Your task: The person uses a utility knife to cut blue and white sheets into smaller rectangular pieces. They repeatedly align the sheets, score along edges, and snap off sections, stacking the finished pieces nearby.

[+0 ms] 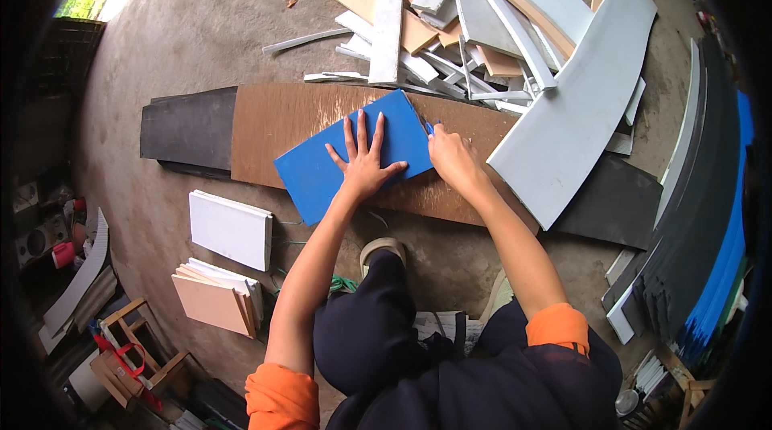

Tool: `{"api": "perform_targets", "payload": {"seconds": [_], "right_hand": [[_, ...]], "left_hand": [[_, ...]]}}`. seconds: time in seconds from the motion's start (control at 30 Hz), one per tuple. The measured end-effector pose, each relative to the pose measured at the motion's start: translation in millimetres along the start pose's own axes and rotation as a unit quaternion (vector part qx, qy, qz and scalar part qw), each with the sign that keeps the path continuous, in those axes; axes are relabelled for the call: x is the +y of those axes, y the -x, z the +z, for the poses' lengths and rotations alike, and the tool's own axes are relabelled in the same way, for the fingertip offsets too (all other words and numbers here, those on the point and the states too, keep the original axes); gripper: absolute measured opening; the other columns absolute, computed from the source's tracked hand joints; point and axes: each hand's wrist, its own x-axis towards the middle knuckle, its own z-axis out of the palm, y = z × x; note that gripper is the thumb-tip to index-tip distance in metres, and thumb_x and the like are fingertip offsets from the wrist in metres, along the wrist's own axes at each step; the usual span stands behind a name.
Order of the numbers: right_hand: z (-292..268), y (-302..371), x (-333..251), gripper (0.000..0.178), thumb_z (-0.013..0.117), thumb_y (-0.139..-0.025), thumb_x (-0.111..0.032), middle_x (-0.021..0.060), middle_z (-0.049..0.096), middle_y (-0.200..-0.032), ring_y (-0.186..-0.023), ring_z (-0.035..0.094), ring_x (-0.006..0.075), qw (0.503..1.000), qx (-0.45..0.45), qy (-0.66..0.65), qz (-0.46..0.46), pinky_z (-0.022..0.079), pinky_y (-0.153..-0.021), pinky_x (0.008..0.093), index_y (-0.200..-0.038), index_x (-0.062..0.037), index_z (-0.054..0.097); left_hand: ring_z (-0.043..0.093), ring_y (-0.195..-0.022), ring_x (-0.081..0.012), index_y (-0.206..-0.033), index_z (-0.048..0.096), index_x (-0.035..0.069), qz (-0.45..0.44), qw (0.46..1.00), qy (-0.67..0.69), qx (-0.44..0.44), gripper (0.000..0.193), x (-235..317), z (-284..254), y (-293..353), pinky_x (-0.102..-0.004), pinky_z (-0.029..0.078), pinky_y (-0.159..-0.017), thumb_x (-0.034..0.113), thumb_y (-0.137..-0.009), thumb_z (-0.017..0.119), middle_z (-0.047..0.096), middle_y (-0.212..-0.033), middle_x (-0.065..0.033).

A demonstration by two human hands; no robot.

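A rectangular blue sheet [310, 169] lies at a slant on a scuffed brown board [261, 129]. My left hand [366, 161] presses on its top, palm down, with the fingers spread. At the sheet's right edge, my right hand [454, 157] is closed around a slim blue utility knife [430, 128], mostly hidden in the fist. The knife's tip is too small to make out. Beneath the brown board lie dark boards, with a black end [189, 124] showing at the left and another [615, 201] at the right.
Beyond the board is a heap of white and tan offcuts [390, 28]. A long pale grey sheet [575, 100] overlaps the board's right part. Stacked white pieces [231, 229] and tan pieces [211, 301] lie at left. Black and blue sheets [700, 157] line the right side.
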Motion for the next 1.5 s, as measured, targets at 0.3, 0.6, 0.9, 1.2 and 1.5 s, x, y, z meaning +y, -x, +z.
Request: {"api": "perform_targets", "payload": {"seconds": [0.3, 0.6, 0.9, 1.2, 1.5], "right_hand": [[8.4, -19.3, -4.9, 0.028, 0.038, -0.089, -0.022, 0.0279, 0.059, -0.087, -0.087, 0.057, 0.0433, 0.999, -0.037, 0.0, 0.015, 0.043, -0.079, 0.0511, -0.093, 0.0032, 0.051], [17.2, 66.1, 36.4, 0.027, 0.036, -0.089, -0.02, 0.0283, 0.058, -0.088, -0.088, 0.055, 0.0443, 0.988, -0.141, -0.006, 0.061, 0.043, -0.078, 0.052, -0.092, 0.0027, 0.05], [-10.6, 30.1, 6.5, 0.023, 0.039, -0.088, -0.016, 0.0264, 0.06, -0.085, -0.086, 0.059, 0.039, 0.999, -0.036, 0.018, 0.02, 0.048, -0.073, 0.0471, -0.093, 0.0043, 0.05], [3.0, -12.1, -9.3, 0.026, 0.039, -0.083, -0.01, 0.0269, 0.06, -0.09, -0.088, 0.059, 0.0393, 0.999, -0.041, -0.006, 0.035, 0.048, -0.077, 0.0453, -0.096, 0.0061, 0.054], [19.9, 47.1, 20.6, 0.029, 0.035, -0.09, -0.022, 0.0291, 0.058, -0.089, -0.09, 0.055, 0.045, 0.992, -0.094, -0.007, 0.08, 0.043, -0.079, 0.0523, -0.097, 0.0037, 0.047]], "left_hand": [[-0.018, -0.132, -0.0282, -0.14, 0.006, 0.029, -0.003, 1.0, -0.002, -0.004, 0.099, 1.0, -0.9, -0.5, -0.0664, -0.014, -0.09, 0.065, -0.064, 0.058, -0.011, -0.146, -0.0051], [-0.017, -0.132, -0.0283, -0.14, 0.005, 0.029, -0.003, 1.0, -0.002, 0.0, 0.099, 0.7, -0.2, -0.7, -0.0662, -0.013, -0.091, 0.065, -0.064, 0.057, -0.01, -0.146, -0.0048], [-0.017, -0.132, -0.0288, -0.14, 0.006, 0.028, -0.003, 1.0, -0.01, 0.004, 0.1, -0.4, 0.6, -1.8, -0.0664, -0.013, -0.09, 0.066, -0.063, 0.058, -0.009, -0.146, -0.0063], [-0.016, -0.133, -0.0282, -0.14, 0.007, 0.028, -0.001, 1.0, 0.005, 0.008, 0.1, 3.0, -2.3, -0.2, -0.0661, -0.013, -0.091, 0.065, -0.063, 0.058, -0.009, -0.146, -0.0059], [-0.016, -0.133, -0.0273, -0.14, 0.006, 0.03, -0.008, 1.0, 0.004, 0.007, 0.099, 1.3, -1.1, 2.4, -0.0651, -0.014, -0.091, 0.064, -0.063, 0.059, -0.008, -0.147, -0.0048]]}}
